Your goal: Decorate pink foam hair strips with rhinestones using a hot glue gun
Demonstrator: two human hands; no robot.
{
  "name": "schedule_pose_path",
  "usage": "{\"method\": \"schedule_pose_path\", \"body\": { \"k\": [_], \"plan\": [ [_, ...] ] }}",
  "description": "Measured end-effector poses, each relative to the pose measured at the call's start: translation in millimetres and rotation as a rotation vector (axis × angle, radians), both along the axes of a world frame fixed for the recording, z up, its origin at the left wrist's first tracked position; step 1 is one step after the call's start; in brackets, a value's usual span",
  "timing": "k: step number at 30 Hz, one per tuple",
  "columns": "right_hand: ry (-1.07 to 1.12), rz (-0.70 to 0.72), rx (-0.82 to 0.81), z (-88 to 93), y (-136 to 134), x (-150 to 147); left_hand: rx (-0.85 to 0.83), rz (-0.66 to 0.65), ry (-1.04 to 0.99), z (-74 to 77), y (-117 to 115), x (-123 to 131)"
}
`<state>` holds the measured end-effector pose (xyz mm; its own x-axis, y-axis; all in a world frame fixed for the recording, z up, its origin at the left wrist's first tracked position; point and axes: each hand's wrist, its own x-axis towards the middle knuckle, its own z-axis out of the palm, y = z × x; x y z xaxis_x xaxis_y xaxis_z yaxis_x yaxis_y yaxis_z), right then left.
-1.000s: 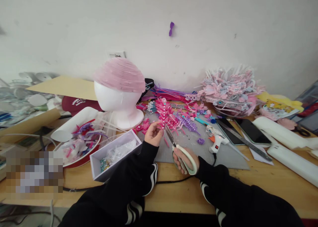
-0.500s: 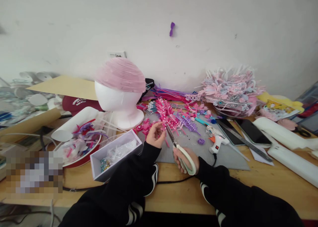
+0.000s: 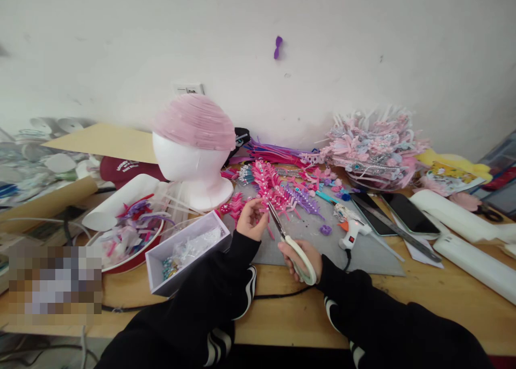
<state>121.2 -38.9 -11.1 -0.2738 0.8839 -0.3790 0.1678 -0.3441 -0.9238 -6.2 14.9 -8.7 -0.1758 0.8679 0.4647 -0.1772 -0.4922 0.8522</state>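
Observation:
My right hand [image 3: 303,256] grips white-handled scissors [image 3: 287,240], their blades pointing up and left toward a pink beaded ornament piece [image 3: 269,207]. My left hand [image 3: 250,218] pinches that pink piece at its near end, fingers closed, over a grey mat [image 3: 314,240]. Several more pink and purple feathered ornaments [image 3: 282,189] lie on the mat just beyond. Both arms wear black sleeves with white stripes.
A white foam head [image 3: 189,159] with a pink cap stands behind my left hand. A white box [image 3: 181,250] of beads and a red bowl [image 3: 129,234] of scraps sit left. A glue gun [image 3: 351,226], two phones [image 3: 403,212], a ruler and a heap of pink headpieces [image 3: 374,143] lie right.
My left hand drew the pink piece slightly nearer and the scissors' blades moved up to it. The right hand shifted a little to the left.

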Motion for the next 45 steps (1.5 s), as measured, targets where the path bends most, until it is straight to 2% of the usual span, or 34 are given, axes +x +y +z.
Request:
{"method": "schedule_pose_path", "body": {
  "k": [6, 12, 19, 24, 33, 40, 45],
  "plan": [
    [-0.077, 0.014, 0.045, -1.4, 0, 4, -0.007, 0.01, 0.025, 1.7, -1, -1],
    [-0.089, 0.011, 0.051, 1.1, -1, 4, -0.036, -0.016, -0.046, -1.1, 1, 0],
    [-0.014, -0.087, -0.087, 11.6, -1, -1, -0.056, -0.017, -0.102, -0.3, 2, -2],
    [-0.007, -0.053, -0.087, 15.7, -2, -2, -0.04, 0.003, -0.102, 2.0, 2, -3],
    [-0.007, -0.006, -0.038, 9.9, -1, 1, -0.045, -0.007, -0.099, 3.6, 1, -2],
    [0.003, -0.012, -0.063, 12.5, -1, 0, -0.05, -0.023, -0.099, 4.9, -1, -2],
    [0.001, 0.026, -0.029, 3.7, 1, 3, -0.062, -0.028, -0.075, 4.9, -1, -3]
  ]
}}
